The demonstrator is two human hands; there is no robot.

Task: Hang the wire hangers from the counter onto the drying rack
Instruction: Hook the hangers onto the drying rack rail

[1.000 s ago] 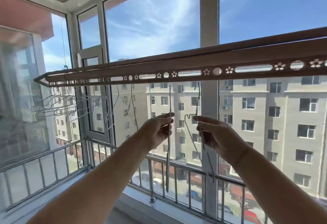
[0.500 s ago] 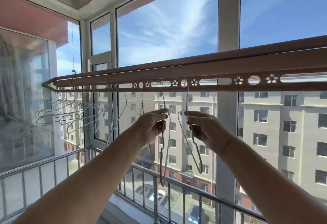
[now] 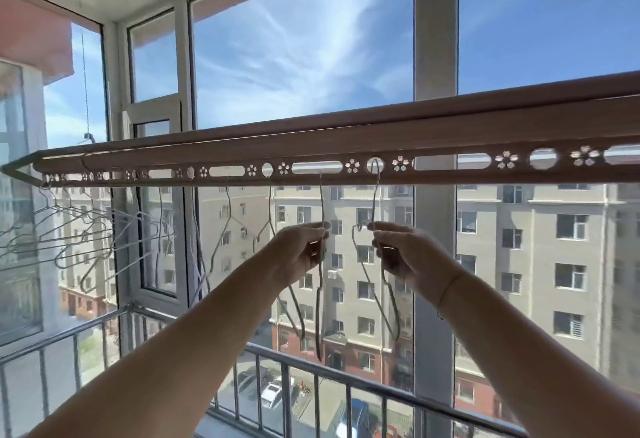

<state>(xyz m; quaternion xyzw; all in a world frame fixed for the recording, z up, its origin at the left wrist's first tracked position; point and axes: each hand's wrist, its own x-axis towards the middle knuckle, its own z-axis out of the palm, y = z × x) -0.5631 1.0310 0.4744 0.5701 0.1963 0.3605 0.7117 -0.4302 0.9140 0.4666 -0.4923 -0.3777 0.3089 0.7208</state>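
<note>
Both arms are up under the rack (image 3: 450, 132). The left hand (image 3: 301, 254) pinches the left hanger (image 3: 321, 198) at its neck, and the wire's top reaches an oblong slot near the middle of the rack's front rail. Just beside it, the right hand (image 3: 408, 257) pinches the right hanger (image 3: 374, 198), whose hook sits in the next round hole. Both hang edge-on. More hangers (image 3: 83, 226) are bunched at the rack's left end. The railing (image 3: 346, 380) runs below.
</note>
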